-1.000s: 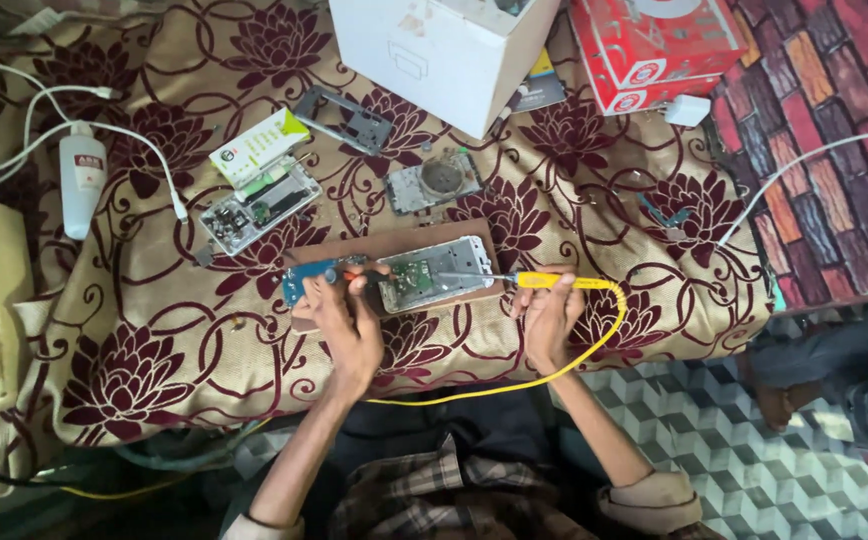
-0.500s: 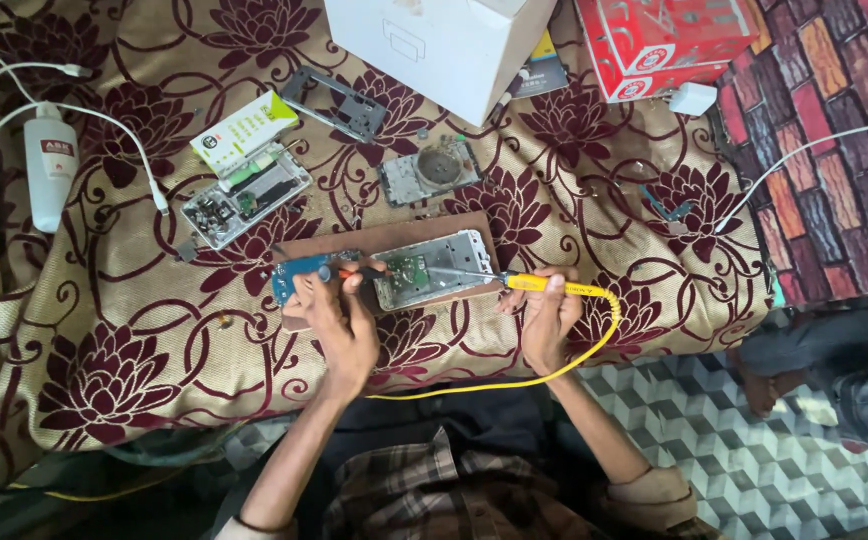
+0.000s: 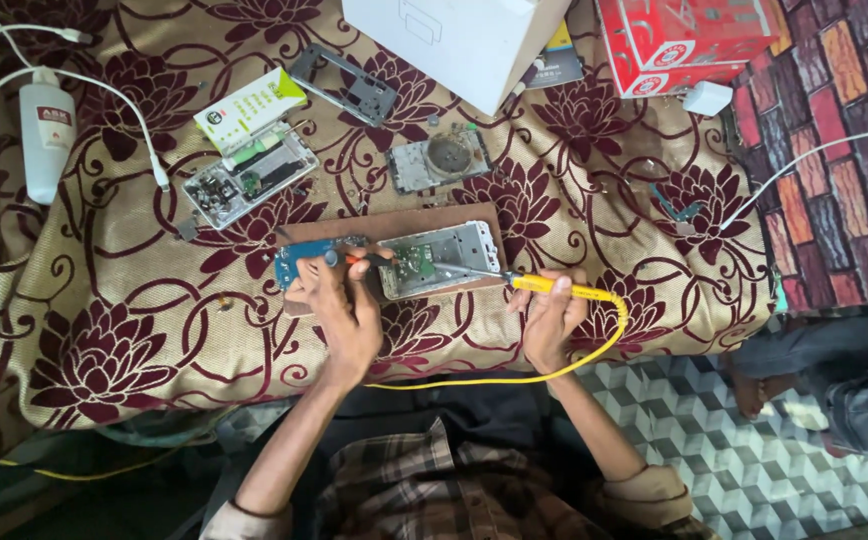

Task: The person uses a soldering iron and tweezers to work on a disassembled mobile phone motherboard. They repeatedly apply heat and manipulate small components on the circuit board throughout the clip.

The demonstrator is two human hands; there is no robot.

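Note:
An opened phone frame lies on a brown wooden board on the floral cloth. My right hand grips a yellow soldering iron, its metal tip reaching left onto the phone frame. My left hand rests at the frame's left edge, fingers pinching something thin with a red tip, partly hidden. A small blue circuit board lies on the wooden board just left of that hand. The iron's yellow cord loops back toward my body.
Another opened phone, a grey phone frame and a round-part module lie further back. A white box, a red box, a white bottle with white cables, and another person's leg are at the edges.
The view has drifted slightly, so everything sits lower and further left in the picture. Both hands stay at the phone frame with the iron's tip on it.

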